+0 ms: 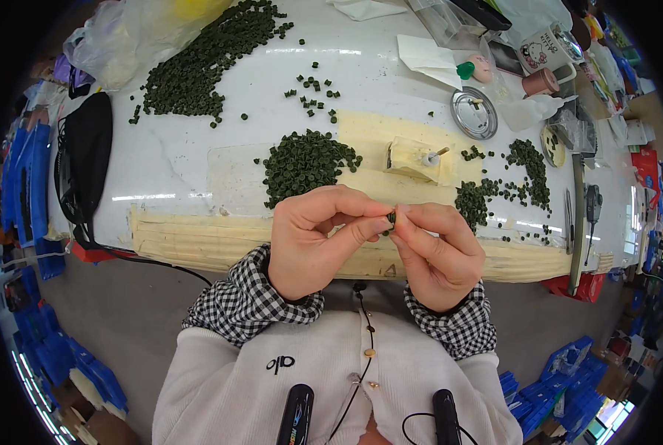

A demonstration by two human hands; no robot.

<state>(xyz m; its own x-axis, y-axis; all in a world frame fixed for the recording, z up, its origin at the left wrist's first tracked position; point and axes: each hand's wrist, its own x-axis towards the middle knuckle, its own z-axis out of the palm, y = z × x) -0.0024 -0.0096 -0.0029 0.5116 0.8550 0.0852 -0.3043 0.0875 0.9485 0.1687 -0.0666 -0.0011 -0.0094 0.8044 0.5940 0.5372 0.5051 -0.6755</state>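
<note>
Between their fingertips, my left hand (318, 239) and my right hand (440, 251) pinch a small dark green spool-shaped piece (391, 219), held just above the table's near edge. Most of the piece is covered by the fingers, so its exact shape cannot be told. Beyond my left hand lies a round heap of similar dark green pieces (307, 165). Smaller green bits (474, 204) are strewn past my right hand. A taped, cream-coloured block with a thin peg (414, 159) stands on yellowish tape ahead of my hands.
A larger pile of green pieces (198, 63) spreads at the far left beside a clear plastic bag (116, 44). A black fabric item (87, 167) hangs at the left edge. On the right are a round metal dish (474, 113), a mug (545, 49) and tweezers (569, 221).
</note>
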